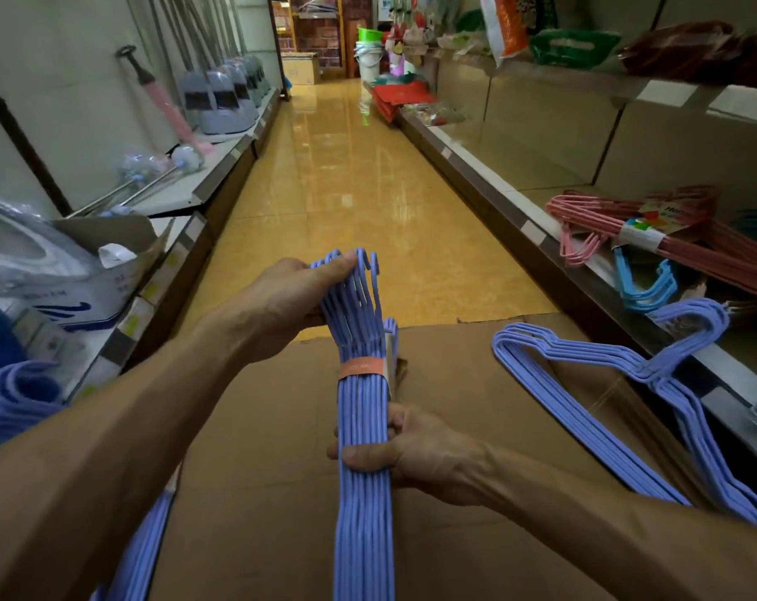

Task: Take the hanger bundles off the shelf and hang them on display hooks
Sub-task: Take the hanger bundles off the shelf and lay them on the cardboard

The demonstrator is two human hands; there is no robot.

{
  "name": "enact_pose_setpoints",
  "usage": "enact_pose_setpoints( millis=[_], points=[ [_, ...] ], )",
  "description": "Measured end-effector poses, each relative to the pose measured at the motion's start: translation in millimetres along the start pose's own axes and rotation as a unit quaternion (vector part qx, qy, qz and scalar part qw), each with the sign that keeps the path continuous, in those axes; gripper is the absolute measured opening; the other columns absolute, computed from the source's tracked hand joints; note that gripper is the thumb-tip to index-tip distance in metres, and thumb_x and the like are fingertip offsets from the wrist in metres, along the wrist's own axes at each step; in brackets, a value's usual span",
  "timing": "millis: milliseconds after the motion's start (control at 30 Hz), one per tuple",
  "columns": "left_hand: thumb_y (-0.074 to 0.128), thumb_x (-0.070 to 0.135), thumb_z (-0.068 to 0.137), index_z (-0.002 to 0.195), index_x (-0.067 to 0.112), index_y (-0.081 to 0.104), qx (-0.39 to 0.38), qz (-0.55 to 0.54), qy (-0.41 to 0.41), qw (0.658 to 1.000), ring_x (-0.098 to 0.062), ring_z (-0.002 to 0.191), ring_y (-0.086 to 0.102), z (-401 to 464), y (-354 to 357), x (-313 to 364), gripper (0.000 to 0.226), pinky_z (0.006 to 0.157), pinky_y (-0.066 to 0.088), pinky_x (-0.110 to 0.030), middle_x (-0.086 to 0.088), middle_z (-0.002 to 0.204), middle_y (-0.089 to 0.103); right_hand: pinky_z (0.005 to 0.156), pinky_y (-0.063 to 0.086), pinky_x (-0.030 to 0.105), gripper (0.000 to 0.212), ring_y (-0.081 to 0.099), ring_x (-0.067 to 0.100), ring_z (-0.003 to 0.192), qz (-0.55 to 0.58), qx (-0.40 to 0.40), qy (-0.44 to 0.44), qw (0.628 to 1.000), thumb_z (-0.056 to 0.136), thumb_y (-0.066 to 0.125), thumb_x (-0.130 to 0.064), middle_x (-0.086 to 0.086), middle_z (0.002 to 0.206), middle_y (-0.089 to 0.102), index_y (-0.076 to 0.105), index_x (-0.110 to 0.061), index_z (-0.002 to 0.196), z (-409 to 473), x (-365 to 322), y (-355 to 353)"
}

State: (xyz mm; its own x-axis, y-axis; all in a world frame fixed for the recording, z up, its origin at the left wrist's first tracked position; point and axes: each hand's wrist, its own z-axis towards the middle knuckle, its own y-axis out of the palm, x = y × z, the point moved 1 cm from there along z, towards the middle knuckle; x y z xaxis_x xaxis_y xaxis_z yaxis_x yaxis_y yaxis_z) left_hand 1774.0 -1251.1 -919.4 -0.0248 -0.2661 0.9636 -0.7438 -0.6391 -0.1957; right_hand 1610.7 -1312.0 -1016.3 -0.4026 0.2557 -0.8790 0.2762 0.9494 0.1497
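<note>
Hanger bundle of blue coated wire, banded in orange [361,409], is held above a flat brown cardboard box [455,409]. The left hand [294,297] pinches the hook ends; the right hand [394,448] wraps the shafts. A second blue hanger bundle [585,375], seemingly loose, lies rightward. The fanned hooks could snag or slip free.

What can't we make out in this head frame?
- Held bundle: lower end cut off by bottom edge; hook tips partly covered by left hand.
- Orange band: print too small to read.
- Right hand: fingertips hidden behind the bundle.
- Display hooks: none visible in head view.
- Pink hangers: right end cut off by right edge.
</note>
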Motion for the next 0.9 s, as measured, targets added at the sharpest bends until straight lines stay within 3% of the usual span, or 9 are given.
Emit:
enact_pose_setpoints(
  millis=[100, 167, 233, 300, 367, 467, 567, 767, 900],
  points=[
    [0.052, 0.064, 0.09, 0.109, 0.004, 0.066, 0.058, 0.166, -0.019, 0.984, -0.023, 0.096, 0.071, -3.2, -34.0, -19.1, 0.065, 0.093, 0.055, -0.042, -0.012, 0.105, 0.073, 0.082, 0.06, 0.035, 0.023, 0.069, 0.025, 0.107, -0.029, 0.014, -0.012, 0.999, 0.083, 0.075, 0.001, 0.011, 0.11, 0.073, 0.065, -0.014, 0.097, 17.4, 9.3, 18.9],
    [0.047, 0.074, 0.086, 0.125, 0.013, 0.06, 0.097, 0.264, -0.006, 0.96, -0.022, 0.102, 0.066, -9.3, -56.4, -29.6, 0.074, 0.095, 0.053, -0.044, -0.006, 0.116, 0.067, 0.082, 0.06, 0.035, 0.022, 0.07, 0.023, 0.104, -0.053, 0.02, -0.009, 0.998, 0.083, 0.076, -0.001, 0.009, 0.109, 0.073, 0.065, -0.016, 0.095, 32.9, 16.6, 32.8],
    [0.05, 0.071, 0.087, 0.14, 0.027, 0.048, 0.105, 0.284, 0.028, 0.953, -0.021, 0.112, 0.061, -16.9, -77.7, -37.2, 0.07, 0.099, 0.05, -0.044, 0.0, 0.127, 0.059, 0.087, 0.06, 0.04, 0.023, 0.069, 0.025, 0.106, -0.084, 0.018, -0.009, 0.996, 0.083, 0.077, -0.005, 0.011, 0.113, 0.072, 0.065, -0.017, 0.098, 48.5, 22.9, 48.3],
    [0.055, 0.065, 0.088, 0.137, 0.037, 0.051, 0.11, 0.287, 0.075, 0.948, -0.018, 0.114, 0.06, -21.7, -97.7, -45.2, 0.056, 0.099, 0.05, -0.045, 0.002, 0.128, 0.06, 0.082, 0.059, 0.035, 0.022, 0.069, 0.025, 0.106, -0.119, 0.016, -0.014, 0.993, 0.083, 0.078, -0.009, 0.011, 0.114, 0.071, 0.065, -0.019, 0.097, 64.3, 29.4, 64.3],
    [0.055, 0.057, 0.092, 0.128, 0.033, 0.06, 0.134, 0.32, 0.104, 0.932, -0.015, 0.111, 0.061, -28.5, -113.4, -52.6, 0.043, 0.097, 0.051, -0.041, 0.004, 0.121, 0.065, 0.08, 0.059, 0.032, 0.019, 0.068, 0.025, 0.104, -0.141, 0.017, -0.02, 0.99, 0.084, 0.078, -0.01, 0.011, 0.113, 0.071, 0.066, -0.017, 0.097, 80.1, 35.8, 82.3],
    [0.051, 0.046, 0.098, 0.125, 0.023, 0.064, 0.171, 0.383, 0.119, 0.9, -0.015, 0.104, 0.06, -39.5, -133.3, -63.2, 0.038, 0.088, 0.049, -0.035, 0.003, 0.113, 0.066, 0.092, 0.058, 0.042, 0.029, 0.067, 0.026, 0.105, -0.164, 0.014, -0.026, 0.986, 0.082, 0.08, -0.012, 0.011, 0.112, 0.07, 0.067, -0.009, 0.108, 104.2, 45.0, 111.5],
    [0.047, 0.04, 0.101, 0.123, 0.02, 0.065, 0.192, 0.425, 0.123, 0.876, -0.016, 0.095, 0.06, -50.5, -155.9, -72.0, 0.034, 0.079, 0.047, -0.032, 0.003, 0.104, 0.064, 0.088, 0.057, 0.035, 0.027, 0.066, 0.022, 0.101, -0.174, -0.001, -0.033, 0.984, 0.083, 0.079, -0.015, 0.004, 0.104, 0.068, 0.065, -0.013, 0.106, 123.0, 49.1, 139.7],
    [0.046, 0.037, 0.101, 0.107, 0.017, 0.069, 0.25, 0.484, 0.127, 0.829, -0.023, 0.091, 0.059, -65.1, -201.3, -97.3, 0.032, 0.081, 0.047, -0.039, -0.006, 0.101, 0.068, 0.09, 0.058, 0.042, 0.032, 0.065, 0.026, 0.103, -0.196, -0.013, -0.042, 0.98, 0.083, 0.079, -0.018, 0.009, 0.111, 0.067, 0.066, -0.012, 0.112, 151.6, 61.5, 186.2],
    [0.047, 0.035, 0.101, 0.112, 0.015, 0.069, 0.266, 0.514, 0.122, 0.806, -0.028, 0.094, 0.059, -67.3, -222.4, -111.5, 0.031, 0.086, 0.045, -0.043, -0.009, 0.103, 0.069, 0.089, 0.057, 0.039, 0.033, 0.063, 0.025, 0.105, -0.209, -0.022, -0.035, 0.977, 0.085, 0.077, -0.021, 0.008, 0.113, 0.066, 0.065, -0.015, 0.116, 164.5, 68.5, 202.9]
  ],
)
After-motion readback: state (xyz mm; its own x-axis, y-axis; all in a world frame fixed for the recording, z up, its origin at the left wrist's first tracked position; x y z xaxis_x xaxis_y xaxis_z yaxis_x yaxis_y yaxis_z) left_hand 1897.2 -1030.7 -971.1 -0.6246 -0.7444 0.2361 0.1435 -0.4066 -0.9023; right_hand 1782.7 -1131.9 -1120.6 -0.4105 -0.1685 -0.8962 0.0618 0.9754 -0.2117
